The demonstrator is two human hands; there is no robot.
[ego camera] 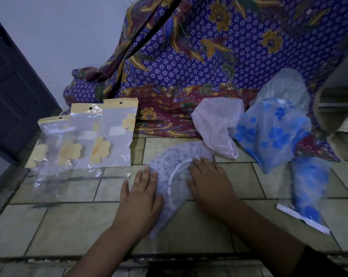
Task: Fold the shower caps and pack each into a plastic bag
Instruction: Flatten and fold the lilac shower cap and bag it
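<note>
Flattening the purple shower cap (pixel 170 156) on the floor (pixel 69 226)
Left hand (pixel 141 190) and right hand (pixel 208 180) lie flat on it, fingers straight, gripping nothing; press the air out and crease evenly before bagging.
</note>
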